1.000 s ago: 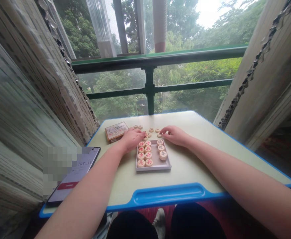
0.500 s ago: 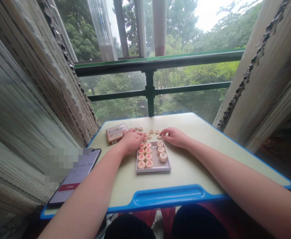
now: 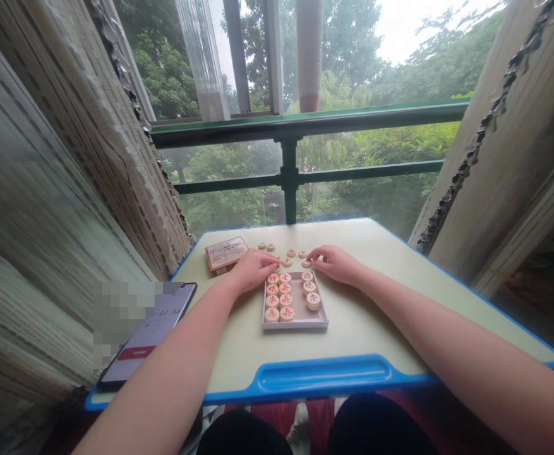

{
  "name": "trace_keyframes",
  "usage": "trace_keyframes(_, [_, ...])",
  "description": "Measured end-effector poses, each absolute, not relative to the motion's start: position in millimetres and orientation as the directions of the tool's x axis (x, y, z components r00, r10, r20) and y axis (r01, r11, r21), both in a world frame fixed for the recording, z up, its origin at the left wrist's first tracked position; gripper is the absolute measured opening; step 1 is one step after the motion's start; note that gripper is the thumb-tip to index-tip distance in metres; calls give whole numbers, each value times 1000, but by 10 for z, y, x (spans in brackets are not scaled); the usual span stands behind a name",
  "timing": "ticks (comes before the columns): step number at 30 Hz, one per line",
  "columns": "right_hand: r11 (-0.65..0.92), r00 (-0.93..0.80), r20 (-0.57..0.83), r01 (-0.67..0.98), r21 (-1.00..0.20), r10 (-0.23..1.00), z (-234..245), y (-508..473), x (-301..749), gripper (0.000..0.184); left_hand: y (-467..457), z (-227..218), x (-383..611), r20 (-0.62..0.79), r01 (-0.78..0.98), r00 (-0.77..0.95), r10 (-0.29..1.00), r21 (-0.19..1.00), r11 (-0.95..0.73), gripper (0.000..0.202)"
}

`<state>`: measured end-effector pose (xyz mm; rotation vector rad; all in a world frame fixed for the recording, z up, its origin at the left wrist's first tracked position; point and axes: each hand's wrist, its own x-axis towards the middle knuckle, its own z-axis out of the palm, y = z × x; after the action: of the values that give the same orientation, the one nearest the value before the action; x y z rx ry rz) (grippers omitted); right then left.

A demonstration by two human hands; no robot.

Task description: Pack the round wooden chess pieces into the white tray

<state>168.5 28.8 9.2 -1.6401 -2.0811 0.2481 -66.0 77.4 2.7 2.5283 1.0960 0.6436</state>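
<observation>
A shallow white tray (image 3: 296,325) holds Chinese chess pieces: two stacked columns with red characters (image 3: 285,301) on its left, and one column with dark characters (image 3: 312,301) on its right. Between the columns the tray's floor shows. My left hand (image 3: 256,266) is at the tray's far left corner, fingers curled down on a chess piece (image 3: 277,268) that they partly cover. Behind the tray's far right corner, my right hand (image 3: 332,261) has its bent fingertips against the edge of another chess piece (image 3: 306,263). Several loose pieces (image 3: 291,253) lie between and beyond the hands.
A printed cardboard box (image 3: 226,253) lies left of my left hand. At the table's left edge, under my left forearm, a phone (image 3: 163,322) shows a running timer. The table (image 3: 371,316) has a blue rim with a molded groove (image 3: 324,373). Curtains and a railed window surround it.
My left hand has drawn slightly back from the box, its fingers over a piece by the tray's corner. The right hand stays by its piece. The whole view has shifted slightly.
</observation>
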Motion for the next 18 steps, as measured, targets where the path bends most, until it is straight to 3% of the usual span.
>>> trace_keyframes(7, [268,-174,250,870,-414,953,79,282,1690,21,826,17,-684,277,525,633,723,532,-664,29])
trace_keyframes(11, [272,-180,249,871,-409,952,85,277,1690,21,849,14,-709,285,555,636,717,476,-682,37])
trace_keyframes(18, [278,-188,248,870,-407,950,84,280,1701,21,849,23,-750,292,584,656,697,389,-713,26])
